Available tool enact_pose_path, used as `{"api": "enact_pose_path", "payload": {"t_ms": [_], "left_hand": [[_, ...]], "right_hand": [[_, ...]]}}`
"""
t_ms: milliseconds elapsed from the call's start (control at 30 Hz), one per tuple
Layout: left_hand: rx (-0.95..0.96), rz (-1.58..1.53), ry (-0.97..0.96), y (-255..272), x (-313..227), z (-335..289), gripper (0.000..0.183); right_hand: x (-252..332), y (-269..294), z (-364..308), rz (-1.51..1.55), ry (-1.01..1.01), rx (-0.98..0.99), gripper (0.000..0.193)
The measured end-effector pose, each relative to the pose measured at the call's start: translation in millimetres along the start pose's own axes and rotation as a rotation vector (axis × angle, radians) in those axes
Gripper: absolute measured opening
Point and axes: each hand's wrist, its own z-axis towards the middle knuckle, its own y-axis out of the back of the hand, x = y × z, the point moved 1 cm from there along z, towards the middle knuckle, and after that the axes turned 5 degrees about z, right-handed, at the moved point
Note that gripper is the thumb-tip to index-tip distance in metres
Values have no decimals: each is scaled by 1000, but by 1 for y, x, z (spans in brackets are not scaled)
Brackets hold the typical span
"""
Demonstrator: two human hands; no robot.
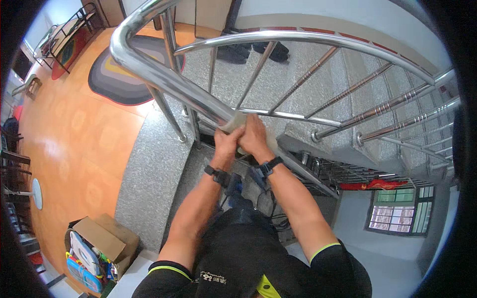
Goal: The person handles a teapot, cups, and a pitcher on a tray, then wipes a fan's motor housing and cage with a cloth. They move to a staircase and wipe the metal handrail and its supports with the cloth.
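Observation:
A thick, shiny steel handrail [181, 92] slopes down toward me from the upper left. Around it lies a pale greyish-beige cloth [234, 121], folded over the tube. My left hand [227, 145] is closed on the cloth from the near left side. Right beside it, my right hand [255, 135] wraps over the cloth and the rail, the two hands touching. Parts of the cloth are hidden under my fingers and palms. Each wrist wears a black strap with a small device.
Thinner steel balusters [303, 79] and grey stone steps [348, 74] lie to the right. Dark shoes [271, 51] rest on the landing. A striped rug [124, 74] covers part of the orange floor [79, 144]. At lower left stands an open cardboard box [102, 238] with toys.

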Motion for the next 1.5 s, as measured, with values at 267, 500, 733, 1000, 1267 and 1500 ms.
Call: {"api": "enact_pose_path", "payload": {"t_ms": [267,500,733,1000,1267,1500], "left_hand": [[-50,-113,-56,35,-70,30,39],[-26,-199,3,30,-65,32,55],[8,-274,-77,37,-43,38,58],[-103,-174,-182,15,-21,21,51],[-145,-22,-169,-36,92,-11,48],[-239,215,-190,-91,165,-44,45]], "right_hand": [[95,-6,55,70,159,-64,32],[91,2,60,166,210,-24,35],[76,4,63,295,265,85,44],[43,2,57,338,303,209,46],[-79,13,1,370,317,213,48],[-186,38,-55,308,203,362,60]]}}
